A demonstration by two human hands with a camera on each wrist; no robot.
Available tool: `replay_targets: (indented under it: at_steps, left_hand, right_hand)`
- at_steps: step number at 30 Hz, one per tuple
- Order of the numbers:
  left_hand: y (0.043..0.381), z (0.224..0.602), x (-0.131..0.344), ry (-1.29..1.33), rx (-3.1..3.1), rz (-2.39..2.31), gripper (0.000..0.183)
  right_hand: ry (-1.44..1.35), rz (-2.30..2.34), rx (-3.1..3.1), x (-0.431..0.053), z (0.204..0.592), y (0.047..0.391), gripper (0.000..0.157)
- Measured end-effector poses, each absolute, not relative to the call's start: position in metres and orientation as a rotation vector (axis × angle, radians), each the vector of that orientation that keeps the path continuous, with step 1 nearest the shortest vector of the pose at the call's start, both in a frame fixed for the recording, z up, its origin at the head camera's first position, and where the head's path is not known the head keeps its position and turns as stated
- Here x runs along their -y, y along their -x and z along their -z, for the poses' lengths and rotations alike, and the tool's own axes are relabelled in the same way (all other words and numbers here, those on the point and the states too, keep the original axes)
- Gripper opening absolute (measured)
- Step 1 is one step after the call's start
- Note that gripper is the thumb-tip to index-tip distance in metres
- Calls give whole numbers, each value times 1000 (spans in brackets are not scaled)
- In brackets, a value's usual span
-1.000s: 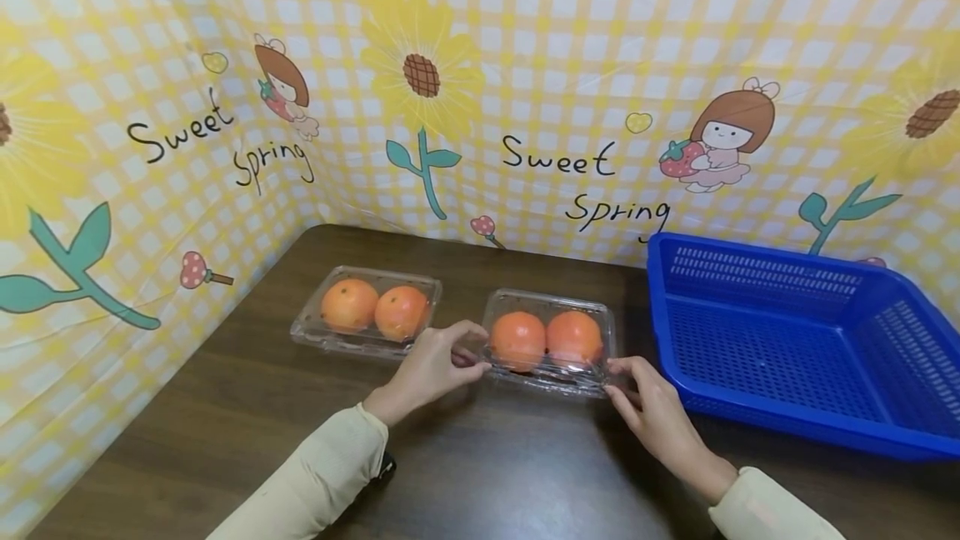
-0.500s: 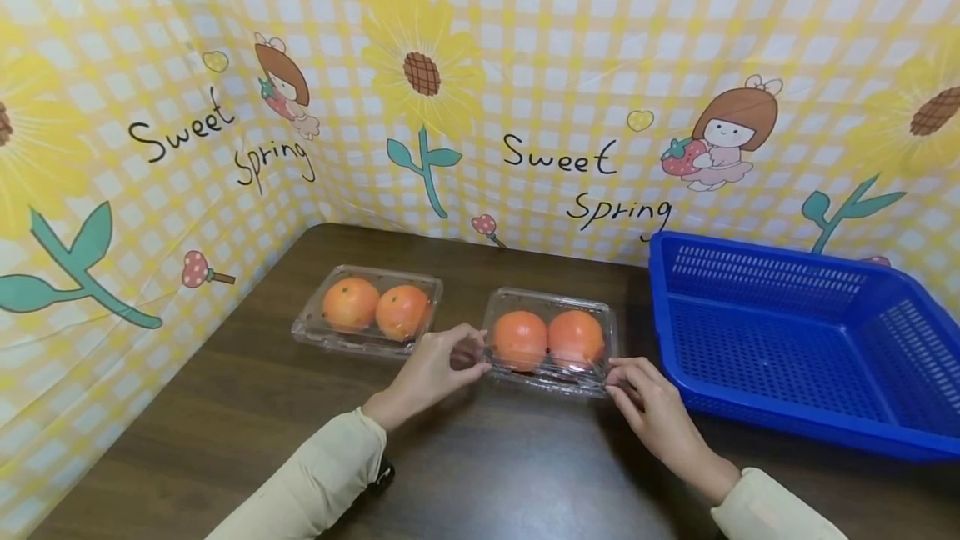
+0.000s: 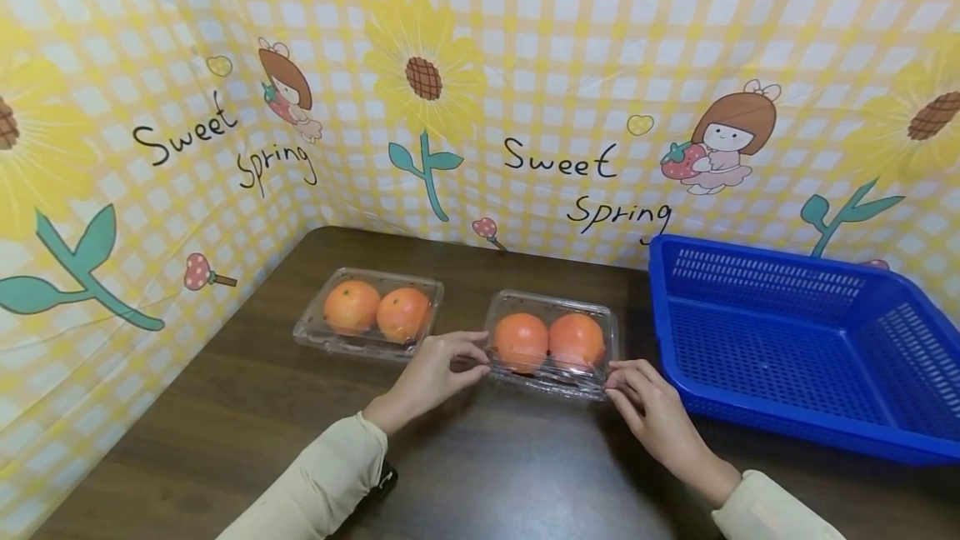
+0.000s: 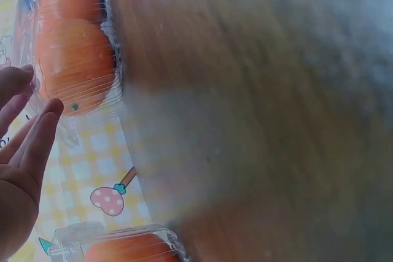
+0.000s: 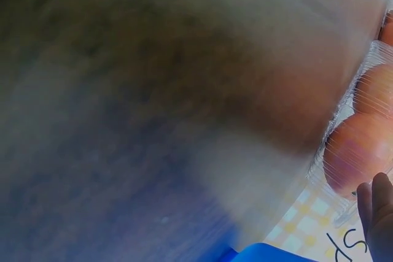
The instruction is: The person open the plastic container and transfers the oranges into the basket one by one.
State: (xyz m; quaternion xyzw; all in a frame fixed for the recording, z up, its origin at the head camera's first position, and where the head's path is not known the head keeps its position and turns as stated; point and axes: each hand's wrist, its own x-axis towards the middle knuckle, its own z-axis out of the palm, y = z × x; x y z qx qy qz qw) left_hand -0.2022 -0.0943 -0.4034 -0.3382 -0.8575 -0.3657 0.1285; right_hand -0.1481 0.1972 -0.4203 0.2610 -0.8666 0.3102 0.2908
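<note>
Head view: two clear plastic clamshells on dark wood-look table [image 3: 510,473], two oranges in each. Work is at the right-hand clamshell [image 3: 551,382], mid-table, its lid lying over its two oranges [image 3: 521,342]; can't tell if the near edge is latched. Hands are apart, one at each end of that box. Right hand [image 3: 660,419] pinches the near right corner, thumb and finger close together on the plastic. Left hand [image 3: 435,369] has thumb and fingertips at the left end with a gap between them; whether it grips or only touches, can't tell. Left wrist view puts those fingertips right by the box end, right wrist view shows fingers at the other end; rest of both wrist views mostly blurred. Left-hand clamshell [image 3: 352,346], with the other two oranges [image 3: 405,314], sits just left, untouched. Blue perforated basket [image 3: 787,365] stands to the right, checked cloth [image 3: 510,48] behind. Step in hand looks like steadying or handling the right-hand clamshell by its ends. Next move probably calls for even, light pressure from both sides: thin plastic likely flexes, and round fruit could roll if one end tips. Left side seems to need the surer hold first.
</note>
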Motion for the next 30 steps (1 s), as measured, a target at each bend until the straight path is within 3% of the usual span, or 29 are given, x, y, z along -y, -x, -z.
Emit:
replay_targets:
  at_steps: [21,30]
  left_hand:
    - [199,406,87,818,2525,1389,4]
    - [198,407,89,807,2540,1269,8]
  right_hand:
    - [-687,-806,2308,-198,421,147,26]
    - [-682,-811,2306,-197,422,148,26]
